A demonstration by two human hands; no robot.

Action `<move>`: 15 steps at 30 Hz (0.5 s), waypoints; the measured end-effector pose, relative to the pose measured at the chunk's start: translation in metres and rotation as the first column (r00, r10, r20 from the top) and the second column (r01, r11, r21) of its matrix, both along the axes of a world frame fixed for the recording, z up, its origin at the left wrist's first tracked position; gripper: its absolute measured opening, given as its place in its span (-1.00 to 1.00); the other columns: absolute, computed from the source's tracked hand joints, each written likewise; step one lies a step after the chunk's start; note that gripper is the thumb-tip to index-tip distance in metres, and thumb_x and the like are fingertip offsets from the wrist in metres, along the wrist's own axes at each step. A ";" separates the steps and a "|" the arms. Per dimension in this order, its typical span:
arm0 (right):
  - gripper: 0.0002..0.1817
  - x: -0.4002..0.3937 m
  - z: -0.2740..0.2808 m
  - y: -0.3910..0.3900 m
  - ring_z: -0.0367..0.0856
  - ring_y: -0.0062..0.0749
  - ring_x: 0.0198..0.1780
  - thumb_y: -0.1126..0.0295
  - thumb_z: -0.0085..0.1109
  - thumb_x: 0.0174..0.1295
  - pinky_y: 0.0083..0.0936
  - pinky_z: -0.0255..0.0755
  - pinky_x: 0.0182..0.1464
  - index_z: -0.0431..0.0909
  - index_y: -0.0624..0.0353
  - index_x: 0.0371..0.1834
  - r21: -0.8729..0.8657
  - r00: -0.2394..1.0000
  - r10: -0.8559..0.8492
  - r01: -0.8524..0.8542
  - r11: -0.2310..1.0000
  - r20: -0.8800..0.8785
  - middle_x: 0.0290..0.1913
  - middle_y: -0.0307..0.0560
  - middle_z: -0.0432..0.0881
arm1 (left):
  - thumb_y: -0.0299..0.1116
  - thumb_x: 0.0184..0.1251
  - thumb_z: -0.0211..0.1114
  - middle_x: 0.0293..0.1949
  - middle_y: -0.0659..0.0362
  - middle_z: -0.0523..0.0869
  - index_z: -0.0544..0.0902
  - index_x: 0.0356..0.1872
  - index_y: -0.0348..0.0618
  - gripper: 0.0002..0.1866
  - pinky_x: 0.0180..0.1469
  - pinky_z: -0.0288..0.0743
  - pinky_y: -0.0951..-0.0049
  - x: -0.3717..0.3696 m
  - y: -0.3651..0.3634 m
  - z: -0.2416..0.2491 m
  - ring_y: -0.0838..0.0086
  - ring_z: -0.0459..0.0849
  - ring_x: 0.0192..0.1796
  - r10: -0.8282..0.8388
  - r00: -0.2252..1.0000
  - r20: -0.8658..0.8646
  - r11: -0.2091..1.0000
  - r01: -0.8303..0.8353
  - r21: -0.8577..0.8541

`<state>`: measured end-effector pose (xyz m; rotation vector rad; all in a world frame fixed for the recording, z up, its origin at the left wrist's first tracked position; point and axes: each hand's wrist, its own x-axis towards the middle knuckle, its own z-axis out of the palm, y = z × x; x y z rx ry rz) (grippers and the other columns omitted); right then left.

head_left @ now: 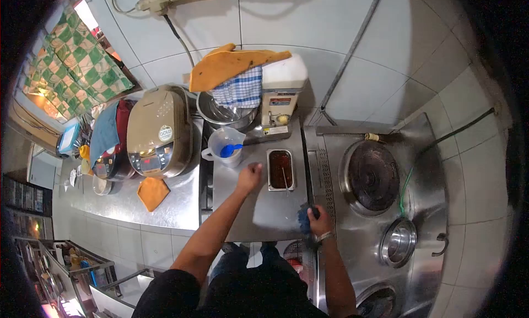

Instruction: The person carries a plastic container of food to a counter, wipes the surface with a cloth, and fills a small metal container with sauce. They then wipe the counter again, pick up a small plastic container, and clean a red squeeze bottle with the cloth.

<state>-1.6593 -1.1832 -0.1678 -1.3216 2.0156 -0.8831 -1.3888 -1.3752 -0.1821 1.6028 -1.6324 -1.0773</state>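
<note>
My left hand (250,177) is closed over the steel counter (253,216), left of a rectangular metal pan (281,187). Whatever its fingers may hold is hidden. Dark reddish-brown sauce (279,169) fills much of the pan, and a thin metal spoon handle (285,177) leans out over the near rim. Just beyond the hand stands a translucent plastic jug (221,143) with a blue utensil (230,150) in it. At the counter's right edge my right hand (319,221) is closed on a dark blue, crumpled, cloth-like thing (304,219).
A stand mixer (282,92) draped with cloths stands behind the jug, its metal bowl (226,117) alongside. Rice cookers (160,130) and an orange cloth (152,193) are to the left. On the right, a stove holds a dark round pan (373,174) and a steel bowl (399,242).
</note>
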 end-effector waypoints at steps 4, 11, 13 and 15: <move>-0.79 -0.045 -0.006 -0.108 0.61 0.02 0.03 0.26 0.37 0.21 -0.13 0.49 0.07 0.68 0.01 -0.11 -0.085 0.868 0.284 -0.346 0.935 -0.407 -0.04 0.08 0.62 | 0.12 0.51 0.04 -0.23 -0.26 0.72 0.67 -0.08 -0.26 -0.44 -0.04 0.54 0.03 -0.035 -0.048 -0.038 -0.20 0.69 -0.06 0.151 0.986 0.074 0.983 -0.141 -0.116; -0.80 -0.013 -0.003 -0.259 0.58 0.00 0.11 0.54 0.31 0.15 -0.24 0.48 0.16 0.72 0.00 -0.19 -0.224 0.887 0.389 -0.444 0.868 -0.250 0.01 0.00 0.64 | 0.17 0.43 0.15 -0.40 -0.17 0.71 0.66 -0.39 -0.32 -0.39 -0.13 0.52 0.12 -0.057 -0.074 -0.030 -0.03 0.71 -0.25 0.290 0.954 -0.070 0.957 -0.289 0.032; -0.82 -0.001 0.012 -0.275 0.56 0.04 0.14 0.53 0.29 0.15 -0.15 0.45 0.21 0.71 0.03 -0.20 -0.152 0.807 0.545 -0.583 0.798 -0.228 0.02 0.00 0.62 | 0.15 0.39 0.22 -0.46 -0.14 0.70 0.63 -0.47 -0.33 -0.39 -0.17 0.51 0.14 -0.058 -0.076 -0.039 0.03 0.71 -0.32 0.260 0.966 -0.011 0.961 -0.258 0.096; -0.78 0.001 0.016 -0.282 0.58 0.00 0.14 0.57 0.28 0.13 -0.20 0.47 0.19 0.72 0.03 -0.18 -0.101 0.754 0.600 -0.641 0.761 -0.268 0.06 -0.02 0.62 | 0.04 0.30 0.38 -0.54 -0.08 0.66 0.57 -0.57 -0.33 -0.45 -0.25 0.50 0.17 -0.061 -0.073 -0.041 0.17 0.65 -0.44 0.326 0.932 -0.162 0.945 -0.321 0.057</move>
